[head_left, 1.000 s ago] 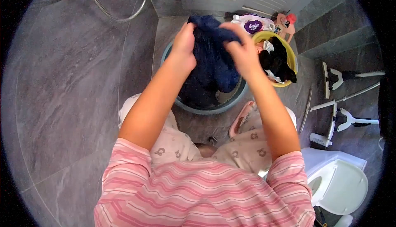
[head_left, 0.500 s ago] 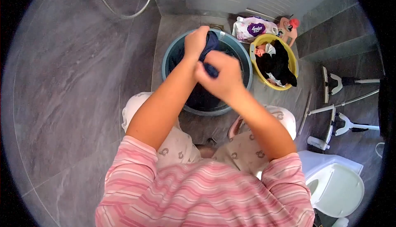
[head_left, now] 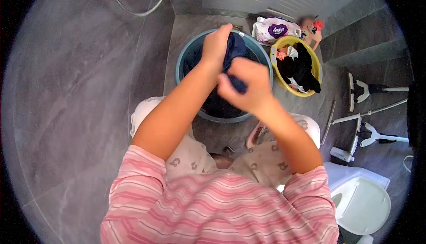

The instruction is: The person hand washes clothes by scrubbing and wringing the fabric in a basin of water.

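Note:
Over a round blue-grey basin [head_left: 180,62] on the floor, both my hands grip a dark navy garment [head_left: 236,49]; its exact kind does not show. My left hand [head_left: 217,44] is closed on the cloth near the basin's far side, its fingertips partly hidden. Just right of it and nearer to me, my right hand [head_left: 250,82] is wrapped round a bunched part of the same cloth and slightly blurred. More dark cloth lies low in the basin, largely covered by my arms.
Right of the basin stands a yellow basin [head_left: 318,66] with dark and light clothes. Behind it are a white-and-purple detergent bag [head_left: 277,30] and a pink bottle [head_left: 312,33]. A toilet [head_left: 364,204] and mops [head_left: 368,135] are at right. A shower hose [head_left: 133,12] hangs upper left.
My right hand has shifted slightly right and down with its part of the cloth. My left hand has moved a little right. Both still grip the garment.

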{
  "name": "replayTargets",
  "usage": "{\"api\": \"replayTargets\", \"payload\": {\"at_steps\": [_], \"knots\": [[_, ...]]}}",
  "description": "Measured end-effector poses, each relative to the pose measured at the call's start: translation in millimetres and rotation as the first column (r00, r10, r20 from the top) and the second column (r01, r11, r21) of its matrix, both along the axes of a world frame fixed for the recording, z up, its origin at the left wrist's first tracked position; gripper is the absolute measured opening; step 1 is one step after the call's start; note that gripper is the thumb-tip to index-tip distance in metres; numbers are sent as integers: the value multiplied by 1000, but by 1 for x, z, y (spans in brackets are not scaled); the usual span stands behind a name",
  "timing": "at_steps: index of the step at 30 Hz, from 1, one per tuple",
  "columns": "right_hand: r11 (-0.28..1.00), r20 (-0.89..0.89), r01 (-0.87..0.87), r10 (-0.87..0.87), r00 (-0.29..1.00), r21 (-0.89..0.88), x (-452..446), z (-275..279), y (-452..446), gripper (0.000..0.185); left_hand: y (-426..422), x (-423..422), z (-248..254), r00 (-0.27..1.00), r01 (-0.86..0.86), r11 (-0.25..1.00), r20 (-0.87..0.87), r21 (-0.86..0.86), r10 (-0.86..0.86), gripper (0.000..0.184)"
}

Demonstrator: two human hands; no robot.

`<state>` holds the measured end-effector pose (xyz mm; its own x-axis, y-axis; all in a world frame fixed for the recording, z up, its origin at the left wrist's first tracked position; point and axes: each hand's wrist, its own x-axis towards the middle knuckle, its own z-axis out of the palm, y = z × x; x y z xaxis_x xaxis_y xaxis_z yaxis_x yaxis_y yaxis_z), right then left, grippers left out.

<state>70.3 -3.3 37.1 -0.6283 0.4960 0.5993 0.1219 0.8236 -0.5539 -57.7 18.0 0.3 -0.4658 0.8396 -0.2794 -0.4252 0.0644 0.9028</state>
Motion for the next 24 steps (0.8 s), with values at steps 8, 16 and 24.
{"api": "replayTargets", "payload": {"at_steps": [8,16,24], "knots": [[793,-84,337,-435,897,-507,17,-17,75,26,-29,71,3,977,204,979,60,-14,-203,39],[996,-70,47,-53,996,-78,8,-10,11,18,13,2,-41,975,112,988,202,-104,-90,33],[701,-209,240,-490,846,-672,31,-23,99,28,-35,65,21,907,404,914,118,33,-405,42]]}}
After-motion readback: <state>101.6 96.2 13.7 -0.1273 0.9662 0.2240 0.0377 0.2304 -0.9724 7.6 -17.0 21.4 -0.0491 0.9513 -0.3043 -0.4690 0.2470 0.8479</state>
